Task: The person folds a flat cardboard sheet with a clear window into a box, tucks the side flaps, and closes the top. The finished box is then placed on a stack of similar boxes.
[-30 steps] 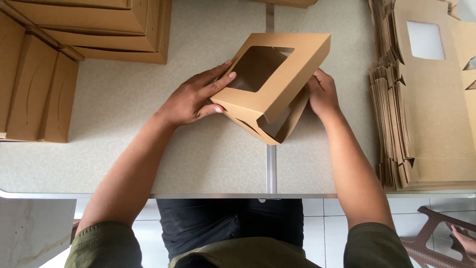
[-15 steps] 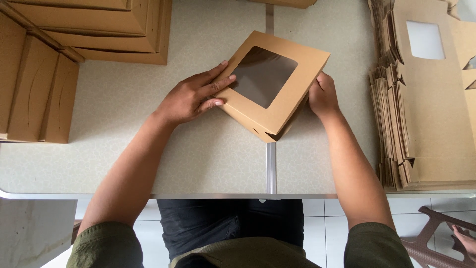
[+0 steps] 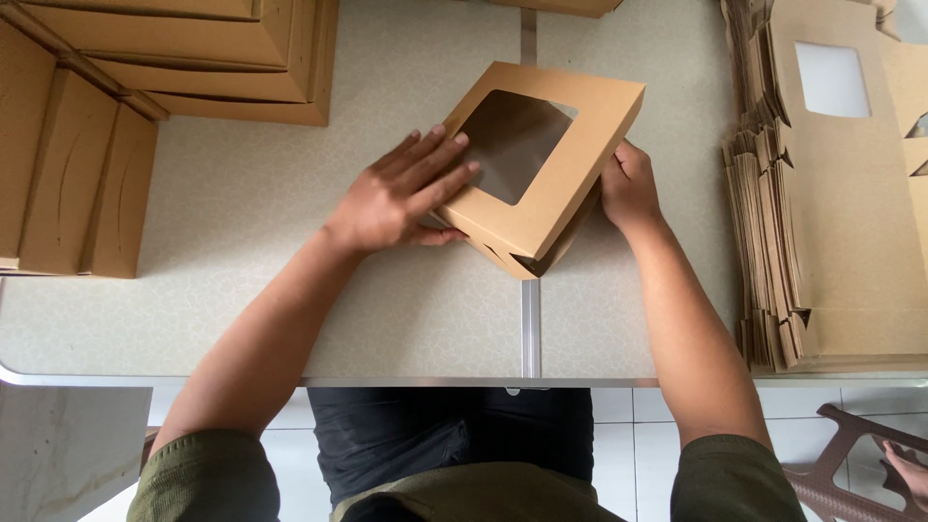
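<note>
Brown windowed box (image 3: 541, 164) sits clamped between left hand (image 3: 406, 198) and right hand (image 3: 628, 188).

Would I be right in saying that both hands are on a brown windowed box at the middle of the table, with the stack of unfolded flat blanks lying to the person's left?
Not quite: the head view shows the stack of flat blanks on the person's right. The rest holds: the left hand and right hand are both on the brown windowed box at the middle of the table.
</note>
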